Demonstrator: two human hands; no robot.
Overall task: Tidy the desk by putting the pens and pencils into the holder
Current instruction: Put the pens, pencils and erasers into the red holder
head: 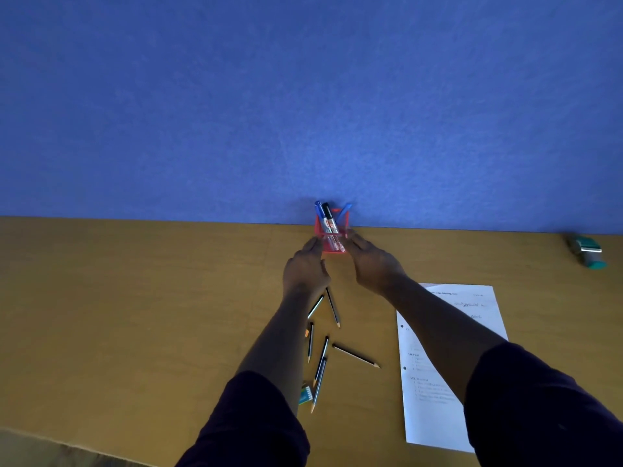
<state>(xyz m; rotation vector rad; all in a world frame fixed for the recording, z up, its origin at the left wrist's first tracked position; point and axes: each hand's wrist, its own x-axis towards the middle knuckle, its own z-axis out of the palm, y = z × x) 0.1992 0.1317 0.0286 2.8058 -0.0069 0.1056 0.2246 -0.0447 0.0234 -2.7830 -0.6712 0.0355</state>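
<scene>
A red mesh holder (pixel 331 238) stands at the back of the wooden desk (pixel 135 298) against the blue wall, with a few markers and a blue pen standing in it. My left hand (pixel 305 267) lies with straight fingers against the holder's left side. On the right side my right hand (pixel 371 261) does the same, fingertips touching the holder. Several pencils (pixel 355 355) lie scattered on the desk between my forearms, nearer to me.
A printed sheet of paper (pixel 435 382) lies to the right, partly under my right forearm. A grey and teal object (pixel 586 252) sits at the far right by the wall. A small teal eraser-like item (pixel 305 396) lies by my left sleeve.
</scene>
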